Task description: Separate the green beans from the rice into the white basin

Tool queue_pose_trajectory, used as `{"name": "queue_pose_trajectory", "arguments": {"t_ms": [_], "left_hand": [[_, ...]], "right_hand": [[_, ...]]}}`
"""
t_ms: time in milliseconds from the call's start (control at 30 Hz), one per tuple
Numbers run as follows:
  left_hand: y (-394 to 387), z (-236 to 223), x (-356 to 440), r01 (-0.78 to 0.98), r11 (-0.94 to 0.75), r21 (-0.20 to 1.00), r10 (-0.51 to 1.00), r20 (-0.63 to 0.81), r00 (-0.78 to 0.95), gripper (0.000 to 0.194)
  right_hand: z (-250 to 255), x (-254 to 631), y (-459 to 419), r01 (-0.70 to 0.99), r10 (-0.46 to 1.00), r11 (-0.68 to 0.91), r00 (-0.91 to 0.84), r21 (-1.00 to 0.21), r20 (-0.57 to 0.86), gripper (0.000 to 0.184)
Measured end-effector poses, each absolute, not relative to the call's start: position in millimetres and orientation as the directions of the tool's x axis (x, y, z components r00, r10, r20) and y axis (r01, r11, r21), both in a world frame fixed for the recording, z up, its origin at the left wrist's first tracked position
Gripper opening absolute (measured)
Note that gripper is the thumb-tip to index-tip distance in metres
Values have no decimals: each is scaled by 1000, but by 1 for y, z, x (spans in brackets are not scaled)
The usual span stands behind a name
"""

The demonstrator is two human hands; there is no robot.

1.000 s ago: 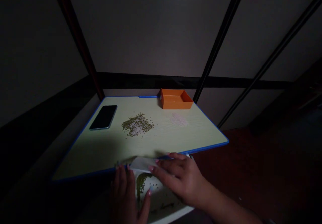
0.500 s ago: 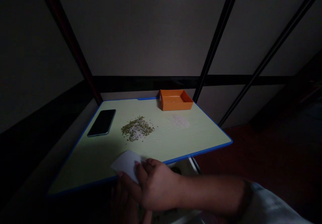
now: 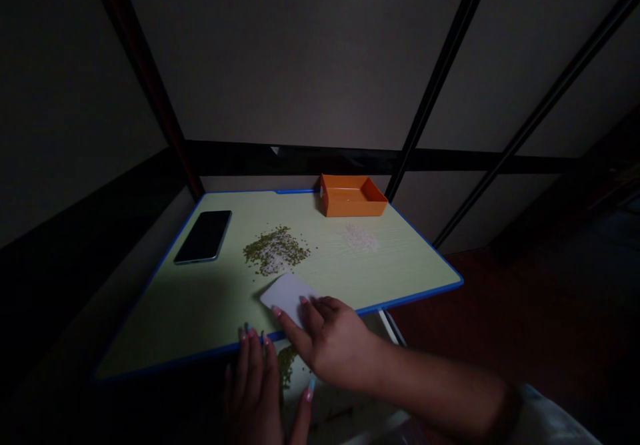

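Observation:
My right hand (image 3: pixel 337 341) pinches a thin white card (image 3: pixel 285 293) between thumb and fingers. The card is tilted over the front part of the pale green board (image 3: pixel 190 318), close to a mixed pile (image 3: pixel 277 250) of small green beans and white grains. Below the board's front edge my left hand (image 3: pixel 257 388) is open, its fingers stretched up toward the edge and its thumb apart. Under my right hand, below the edge, green beans (image 3: pixel 287 365) show in a pale container, partly hidden by both hands.
At the back right of the board stands an orange tray (image 3: pixel 356 208). A small heap of white grains (image 3: pixel 361 238) lies in front of it. A phone (image 3: pixel 204 237) rests at the left. The board has a blue rim (image 3: pixel 420 296), and a panelled wall rises behind.
My right hand has moved the card right and farther onto the board, nearer the mixed pile. My left hand is now more visible, fingers spread, and the green beans below have come into sight.

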State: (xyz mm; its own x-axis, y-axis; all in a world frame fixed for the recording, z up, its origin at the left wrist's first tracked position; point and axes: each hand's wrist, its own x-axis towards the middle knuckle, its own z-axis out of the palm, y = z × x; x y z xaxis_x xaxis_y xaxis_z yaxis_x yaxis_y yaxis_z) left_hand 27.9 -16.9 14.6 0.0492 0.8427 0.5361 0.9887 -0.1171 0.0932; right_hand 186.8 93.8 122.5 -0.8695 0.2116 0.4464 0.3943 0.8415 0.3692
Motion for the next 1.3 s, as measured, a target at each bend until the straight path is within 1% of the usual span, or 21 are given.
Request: {"name": "queue_pose_trajectory", "arguments": {"t_ms": [200, 333, 500, 633, 767, 900, 967, 1100, 1200, 1300], "left_hand": [[-17, 17, 30, 981, -125, 146, 842, 539, 27, 89], [-15, 20, 32, 984, -122, 133, 828, 560, 27, 86], [-15, 22, 33, 985, -117, 130, 827, 561, 24, 83], [-16, 21, 32, 981, -119, 151, 828, 561, 14, 83], [-15, 22, 32, 979, -119, 168, 838, 545, 9, 84], [-14, 22, 32, 978, -119, 173, 835, 551, 4, 83], [-14, 21, 31, 975, -128, 183, 833, 554, 5, 83], [-14, 19, 30, 974, -134, 180, 824, 566, 9, 83], [-13, 18, 30, 976, -130, 177, 826, 563, 7, 83], [-12, 17, 30, 976, -125, 179, 825, 565, 2, 84]], "right_hand": [[121, 199, 97, 417, 231, 825, -865, 381, 446, 47], [117, 211, 105, 443, 268, 816, -859, 371, 436, 49], [114, 231, 118, 455, 265, 818, -840, 351, 473, 54], [115, 246, 123, 464, 259, 821, -822, 333, 507, 52], [114, 257, 131, 498, 308, 804, -817, 326, 488, 51], [110, 267, 150, 561, 380, 755, -797, 341, 469, 55], [109, 273, 162, 614, 461, 723, -770, 316, 440, 58], [113, 283, 182, 728, 617, 649, -673, 221, 408, 63], [116, 283, 191, 770, 664, 619, -617, 153, 422, 65], [119, 274, 198, 756, 653, 648, -615, 93, 443, 68]]}}
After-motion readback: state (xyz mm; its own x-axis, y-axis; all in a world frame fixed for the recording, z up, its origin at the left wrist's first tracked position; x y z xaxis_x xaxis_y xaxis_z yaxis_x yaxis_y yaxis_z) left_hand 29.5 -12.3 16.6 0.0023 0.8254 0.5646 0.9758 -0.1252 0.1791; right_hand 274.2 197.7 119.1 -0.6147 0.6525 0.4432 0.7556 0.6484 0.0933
